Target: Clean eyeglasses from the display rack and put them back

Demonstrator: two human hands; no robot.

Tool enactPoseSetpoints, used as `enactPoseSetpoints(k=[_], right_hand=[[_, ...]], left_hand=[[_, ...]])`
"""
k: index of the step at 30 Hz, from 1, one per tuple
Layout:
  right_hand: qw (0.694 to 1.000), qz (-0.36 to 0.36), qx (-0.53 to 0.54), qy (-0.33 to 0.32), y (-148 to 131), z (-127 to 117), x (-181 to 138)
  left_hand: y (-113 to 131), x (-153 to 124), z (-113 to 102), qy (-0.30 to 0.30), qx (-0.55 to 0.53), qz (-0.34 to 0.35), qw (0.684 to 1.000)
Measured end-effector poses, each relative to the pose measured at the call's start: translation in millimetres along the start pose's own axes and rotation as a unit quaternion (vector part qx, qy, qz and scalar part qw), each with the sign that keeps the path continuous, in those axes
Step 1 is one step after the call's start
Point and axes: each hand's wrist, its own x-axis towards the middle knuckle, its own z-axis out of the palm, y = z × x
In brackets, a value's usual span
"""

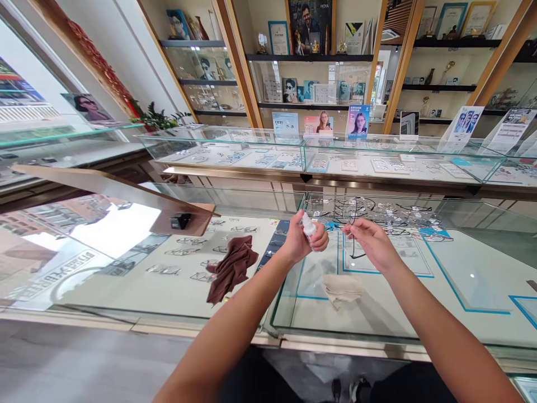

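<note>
Left grip (300,242) closed around a small white bottle (309,226), right grip (372,239) pinching dark eyeglasses (353,246) near it, one temple (358,256) hanging below the pinch, both above the glass surface (394,305), beige cloth (342,288) lying nearby

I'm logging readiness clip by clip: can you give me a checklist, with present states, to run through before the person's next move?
1. Small white bottle secure in left hand: ok, fingers wrapped around it.
2. Eyeglasses held in right hand: ok, gripped at the fingertips.
3. Nozzle aimed at the eyeglasses: not ok, it points upward.
4. Beige cloth nearby: ok, on the glass counter below the hands in view.
5. Eyeglasses clean: cannot tell, too small to see.
</note>
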Motion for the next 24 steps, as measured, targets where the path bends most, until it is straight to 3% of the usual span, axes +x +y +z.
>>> enactPoseSetpoints(k=[9, 19, 24], right_hand=[[0.996, 0.03, -0.035, -0.075, 9.3, 8.1, -5.0], [0.992, 0.036, -0.049, -0.108, 8.8, 11.8, -8.4], [0.998, 0.037, 0.01, -0.05, 10.7, 6.2, -3.6]], left_hand=[[-12.6, 0.3, -0.3, 0.124, 0.218, 0.022, 0.968], [-13.8, -0.9, 0.1, 0.108, 0.267, 0.036, 0.957], [-14.5, -1.4, -1.1, 0.078, 0.249, 0.006, 0.965]])
